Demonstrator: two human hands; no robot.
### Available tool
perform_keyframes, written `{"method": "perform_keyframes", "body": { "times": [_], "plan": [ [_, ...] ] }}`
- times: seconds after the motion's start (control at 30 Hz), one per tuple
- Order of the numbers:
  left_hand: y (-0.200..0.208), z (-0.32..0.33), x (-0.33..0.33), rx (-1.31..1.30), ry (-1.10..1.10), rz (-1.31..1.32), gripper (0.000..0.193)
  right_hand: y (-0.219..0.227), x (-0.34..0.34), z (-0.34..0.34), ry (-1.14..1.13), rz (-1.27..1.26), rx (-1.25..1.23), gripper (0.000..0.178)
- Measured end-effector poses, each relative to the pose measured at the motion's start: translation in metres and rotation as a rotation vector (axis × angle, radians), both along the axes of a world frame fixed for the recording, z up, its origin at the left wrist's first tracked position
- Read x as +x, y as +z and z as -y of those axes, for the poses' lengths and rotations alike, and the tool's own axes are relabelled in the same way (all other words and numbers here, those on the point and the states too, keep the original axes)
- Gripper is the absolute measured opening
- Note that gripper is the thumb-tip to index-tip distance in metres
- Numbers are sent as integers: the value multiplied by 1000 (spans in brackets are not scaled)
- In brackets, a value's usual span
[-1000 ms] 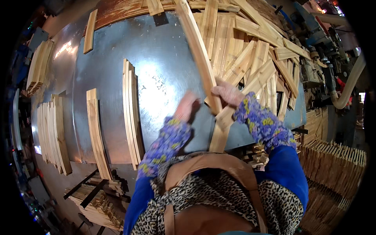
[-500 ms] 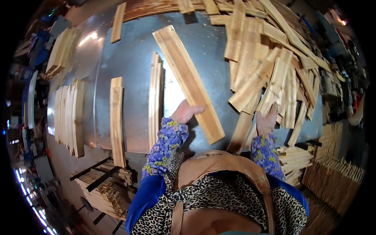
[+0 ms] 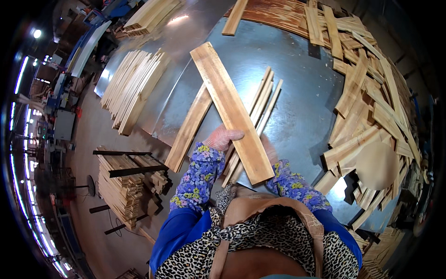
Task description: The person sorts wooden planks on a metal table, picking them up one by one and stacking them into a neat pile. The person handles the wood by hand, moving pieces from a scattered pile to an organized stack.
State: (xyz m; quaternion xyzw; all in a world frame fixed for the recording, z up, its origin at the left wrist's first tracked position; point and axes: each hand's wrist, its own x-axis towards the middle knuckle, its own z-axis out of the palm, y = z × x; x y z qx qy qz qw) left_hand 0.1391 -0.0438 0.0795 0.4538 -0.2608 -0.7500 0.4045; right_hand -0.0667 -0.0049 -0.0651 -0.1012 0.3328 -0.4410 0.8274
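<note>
My left hand (image 3: 224, 138) grips a flat wooden board (image 3: 230, 111) near its lower end, thumb across its top face. The board slants from upper left to lower right in front of me. Beneath it, several narrow wooden pieces (image 3: 261, 100) stand on edge on the metal table, the rightmost a little apart from the others. My right hand (image 3: 269, 149) is beside these pieces, partly behind the held board. Motion blurs it and its fingers are hidden, so I cannot tell whether it holds anything. Another flat board (image 3: 189, 128) lies to the left, partly covered by the held one.
A row of boards on edge (image 3: 134, 88) stands at the left. A loose heap of boards (image 3: 367, 116) covers the right side. Farther back are a single board (image 3: 235, 17) and a board stack (image 3: 151, 16). A rack of stacked wood (image 3: 121, 190) with dark bars stands below the table's left edge.
My right hand has left the heap and moved left to the narrow pieces. My left hand still holds the board. The view has turned, so the table appears rotated.
</note>
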Motion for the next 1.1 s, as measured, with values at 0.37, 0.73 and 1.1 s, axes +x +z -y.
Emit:
{"method": "perform_keyframes", "body": {
  "times": [0.37,0.73,1.1],
  "plan": [
    [-10,25,-122,-132,-451,233,66,138,-130,-46,225,-663,-176,58],
    [-100,-121,-393,-356,-986,277,48,80,-440,-357,-1562,-1074,112,51],
    [-113,-182,-501,-315,-1319,390,49,-54,-518,-569,-1493,-943,1331,71]
  ]
}}
